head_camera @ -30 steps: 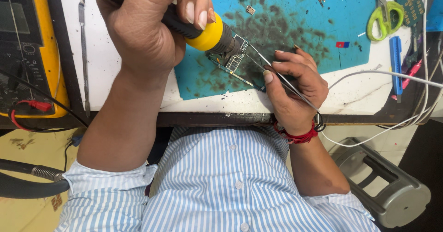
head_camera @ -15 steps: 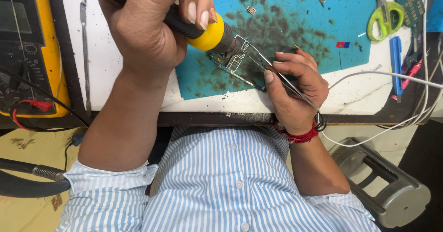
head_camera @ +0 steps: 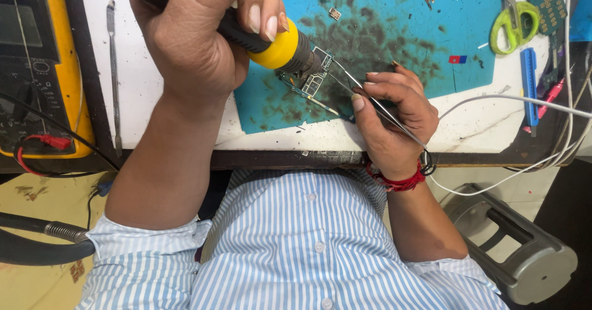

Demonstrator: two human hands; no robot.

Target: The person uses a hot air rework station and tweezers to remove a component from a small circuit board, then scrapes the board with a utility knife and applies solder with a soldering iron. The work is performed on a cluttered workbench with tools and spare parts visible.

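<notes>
Head view: almost nothing has changed in the last second. The left hand (head_camera: 197, 45) remains wrapped fully closed around the black and yellow heating tool (head_camera: 280, 46), with the fingers folded over the handle, and the tip of the tool stays low over the small circuit board (head_camera: 311, 83). The right hand (head_camera: 391, 116) is also in the same place as before. It pinches thin metal tweezers (head_camera: 370, 97) between the thumb and the first fingers, and their points reach to the edge of the board. I cannot tell whether the points hold a part or only press on the board. The board lies on the stained blue mat (head_camera: 394, 26), near its front edge, between the two hands. In my judgement this stillness means that one spot on the board is being heated while the tweezers wait there, so the work is in the middle of one fine step. Green scissors (head_camera: 515, 17) lie far to the right, and a yellow multimeter (head_camera: 43, 69) lies at the left.
</notes>
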